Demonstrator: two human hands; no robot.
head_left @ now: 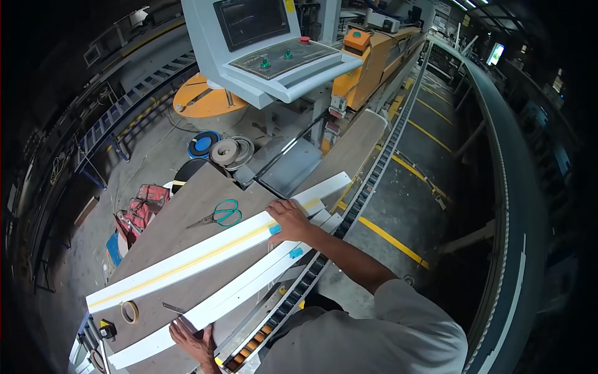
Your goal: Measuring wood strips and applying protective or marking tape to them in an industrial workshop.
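Two long white strips lie side by side, slanting across a brown-topped bench. On the farther strip (187, 257), which has a yellow line along it, my right hand (289, 220) is closed across the width, thumb by a small blue piece (275, 230). My left hand (192, 341) rests with fingers spread over the nearer strip (233, 295), close to its lower-left end. Just beyond those fingers is a thin metal blade or ruler (174, 308). Another blue piece (296, 253) sits on the nearer strip. Scissors with green handles (225, 213) lie beyond the farther strip.
A tape roll (129, 312) and a tape measure (108, 328) are at the bench's left end. A grey control panel (283, 59) overhangs the far side. A roller track (355, 209) runs along the right. Edging coils (230, 152) and a red bag (148, 202) are on the floor.
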